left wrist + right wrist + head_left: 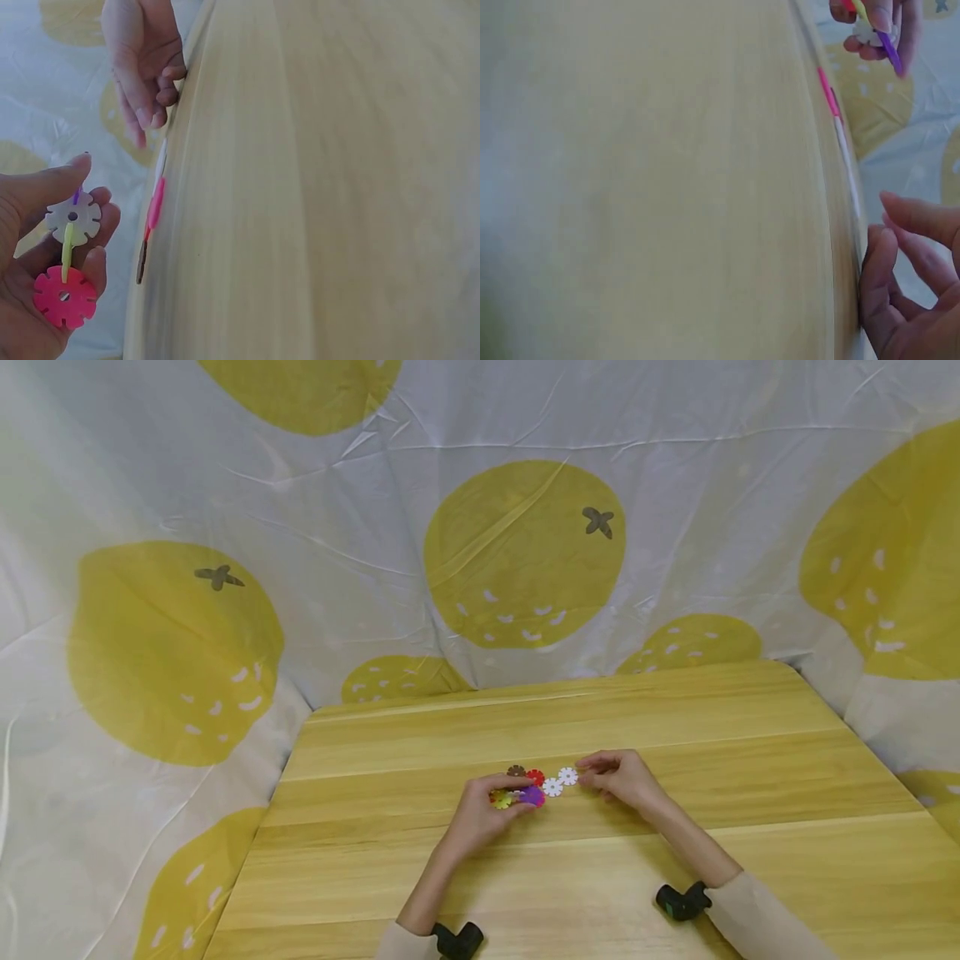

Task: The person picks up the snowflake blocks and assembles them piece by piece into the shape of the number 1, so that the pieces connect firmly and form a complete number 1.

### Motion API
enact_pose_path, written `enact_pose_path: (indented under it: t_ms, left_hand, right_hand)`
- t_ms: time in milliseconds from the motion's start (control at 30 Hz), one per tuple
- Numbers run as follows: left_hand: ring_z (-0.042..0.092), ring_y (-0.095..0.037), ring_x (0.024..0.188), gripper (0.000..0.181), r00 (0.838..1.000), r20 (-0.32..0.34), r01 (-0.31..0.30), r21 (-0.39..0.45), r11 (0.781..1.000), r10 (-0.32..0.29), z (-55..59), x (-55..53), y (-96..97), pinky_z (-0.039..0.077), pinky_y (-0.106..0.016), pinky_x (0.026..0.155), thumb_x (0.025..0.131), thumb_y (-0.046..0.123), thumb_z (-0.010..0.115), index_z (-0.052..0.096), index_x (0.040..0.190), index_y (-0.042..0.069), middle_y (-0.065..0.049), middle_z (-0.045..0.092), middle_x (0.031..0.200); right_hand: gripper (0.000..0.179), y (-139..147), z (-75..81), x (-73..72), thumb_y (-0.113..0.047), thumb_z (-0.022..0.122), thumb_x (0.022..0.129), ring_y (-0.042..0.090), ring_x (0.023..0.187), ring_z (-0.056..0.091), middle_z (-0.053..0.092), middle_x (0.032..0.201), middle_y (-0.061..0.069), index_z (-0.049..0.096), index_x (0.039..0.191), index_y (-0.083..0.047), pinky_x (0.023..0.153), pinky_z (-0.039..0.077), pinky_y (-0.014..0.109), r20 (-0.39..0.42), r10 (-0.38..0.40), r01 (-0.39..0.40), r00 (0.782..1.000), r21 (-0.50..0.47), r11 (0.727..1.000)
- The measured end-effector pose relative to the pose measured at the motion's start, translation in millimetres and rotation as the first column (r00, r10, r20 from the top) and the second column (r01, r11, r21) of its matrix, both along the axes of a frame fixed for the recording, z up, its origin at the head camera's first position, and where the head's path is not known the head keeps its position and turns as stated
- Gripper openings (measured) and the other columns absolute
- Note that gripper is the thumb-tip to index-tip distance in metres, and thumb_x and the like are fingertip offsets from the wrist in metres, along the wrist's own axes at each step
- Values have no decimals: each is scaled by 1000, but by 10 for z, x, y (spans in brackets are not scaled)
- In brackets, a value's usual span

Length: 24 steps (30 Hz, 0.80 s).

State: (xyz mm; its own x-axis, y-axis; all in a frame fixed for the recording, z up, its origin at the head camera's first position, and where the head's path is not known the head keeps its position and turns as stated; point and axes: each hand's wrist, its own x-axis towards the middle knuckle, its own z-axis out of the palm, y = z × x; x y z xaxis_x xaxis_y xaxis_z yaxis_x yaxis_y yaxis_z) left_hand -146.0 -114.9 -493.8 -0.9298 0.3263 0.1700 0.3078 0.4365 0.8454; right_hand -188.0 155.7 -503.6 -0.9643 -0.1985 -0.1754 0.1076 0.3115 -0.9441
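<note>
A white notched disc (567, 775) lies just left of your empty right hand (628, 783); your left hand (482, 810) pinches linked discs (532, 796).

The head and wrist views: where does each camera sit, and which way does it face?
Head: worn on the head, facing forward and down at the table and patterned cloth; forearms, left hand and right hand show.
Left wrist: worn there, facing the joined discs its hand holds; both hands show.
Right wrist: worn there, facing that hand; both hands show.
The two wrist views share both hands, the table and the discs lying on it.
</note>
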Motion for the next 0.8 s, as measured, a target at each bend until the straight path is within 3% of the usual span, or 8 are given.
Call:
enact_pose_path:
  t_ms: [233,433,600,800]
  left_hand:
    - [72,-23,111,29,1000,-19,-10,-21,1000,10,-3,-1,-21,57,-33,97,86,15,86,80,114,12,-4,79,114]
    - [71,-25,114,29,1000,7,-19,-16,1000,19,1,-6,-36,57,-39,100,86,17,86,80,114,11,-4,79,116]
    - [70,-26,119,31,1000,15,-26,-15,1000,27,0,-19,-37,55,-42,103,87,18,84,79,116,9,-5,79,117]
    - [70,-24,117,30,1000,19,-22,-14,1000,22,2,-29,-31,56,-39,102,87,17,85,80,115,10,-4,79,117]
  right_hand:
    - [28,-53,-14,-53,-6,80,89,12,64,58,75,89,13,76,115,3,51,49,23,-34,38,-36,999,45,998]
    - [27,-108,-24,-92,-5,84,84,10,58,52,69,77,7,79,110,1,48,45,21,-102,57,-44,993,127,991]
    - [23,-155,-19,-100,-4,87,81,8,60,49,65,72,4,80,103,0,52,39,19,-129,61,-36,990,185,982]
    - [26,-170,20,-56,-4,91,75,13,74,56,66,82,6,73,93,-2,66,46,22,-116,55,-26,992,240,971]
